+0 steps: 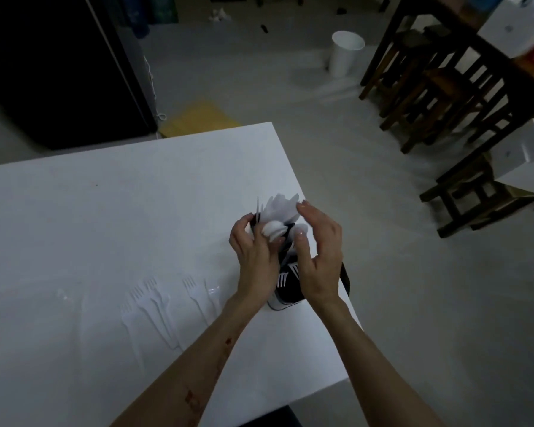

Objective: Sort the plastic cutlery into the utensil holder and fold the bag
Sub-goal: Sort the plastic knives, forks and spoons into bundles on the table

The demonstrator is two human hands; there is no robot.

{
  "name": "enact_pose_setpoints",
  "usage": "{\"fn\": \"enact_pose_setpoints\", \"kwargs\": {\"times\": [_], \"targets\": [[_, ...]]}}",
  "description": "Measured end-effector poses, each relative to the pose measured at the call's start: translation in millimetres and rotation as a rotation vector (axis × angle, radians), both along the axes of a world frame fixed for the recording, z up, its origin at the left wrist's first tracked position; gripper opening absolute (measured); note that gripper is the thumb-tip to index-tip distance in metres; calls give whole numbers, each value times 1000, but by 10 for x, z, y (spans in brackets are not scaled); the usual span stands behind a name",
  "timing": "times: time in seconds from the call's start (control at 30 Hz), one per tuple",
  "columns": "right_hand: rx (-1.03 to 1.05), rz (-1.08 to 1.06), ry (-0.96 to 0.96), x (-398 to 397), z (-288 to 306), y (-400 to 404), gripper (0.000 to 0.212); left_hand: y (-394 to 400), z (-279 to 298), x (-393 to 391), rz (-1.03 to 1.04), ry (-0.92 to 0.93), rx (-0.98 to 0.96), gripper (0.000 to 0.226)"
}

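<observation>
A black utensil holder (285, 292) stands near the right edge of the white table (105, 211). White plastic spoons (279, 211) stick up out of its top. My left hand (253, 257) grips the spoon bowls at the holder's left side, fingers curled on them. My right hand (316, 254) hovers at the holder's right side, fingers spread and touching the cutlery tops. Several white plastic forks (154, 303) lie flat on the table to the left of the holder. A clear plastic bag (63, 293) is barely visible further left.
The table's right edge runs just past the holder, with grey floor beyond. Dark wooden chairs (438, 97) stand at the right, a white bin (346, 53) at the back, a black cabinet (53, 66) at the far left, and a yellow sheet (198, 118) on the floor.
</observation>
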State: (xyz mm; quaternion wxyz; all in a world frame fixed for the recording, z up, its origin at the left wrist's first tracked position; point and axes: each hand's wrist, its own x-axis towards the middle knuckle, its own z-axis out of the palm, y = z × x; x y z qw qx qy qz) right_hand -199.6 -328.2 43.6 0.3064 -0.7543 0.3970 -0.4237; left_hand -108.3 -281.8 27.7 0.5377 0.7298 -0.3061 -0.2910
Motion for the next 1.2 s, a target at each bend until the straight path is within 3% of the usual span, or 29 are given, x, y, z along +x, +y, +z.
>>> {"fn": "enact_pose_setpoints", "kwargs": {"times": [0.07, 0.2, 0.33, 0.47, 0.6, 0.7, 0.8, 0.93, 1.1, 1.2], "targets": [[-135, 159, 117, 0, -20, -22, 43, 28, -8, 18, -56, 11, 26, 55], [-209, 268, 285, -44, -166, -12, 48, 107, -106, 60, -245, -253, 135, 66], [-177, 269, 359, -73, -231, -30, 53, 238, -117, 132, -347, -145, 28, 51], [-189, 249, 286, 9, -133, 26, 50, 450, -103, 265, -286, -102, -39, 43], [-307, 248, 167, 295, -9, 318, 34, 799, -210, 447, -52, -120, -18, 39], [-202, 382, 184, 511, -169, 723, 29, 1129, -316, 599, 124, -80, 38, 41], [96, 398, 492, 626, -520, 1085, 15, 1449, -440, 735, 221, -39, 150, 29], [531, 168, 914, 588, -844, 1293, 33, 1765, -550, 836, 194, 4, 222, 22], [611, 79, 871, 571, -926, 1402, 25, 1918, -599, 862, 153, 49, 284, 18], [586, -60, 682, 572, -877, 1470, 15, 1929, -585, 873, 112, 77, 331, 24]]}}
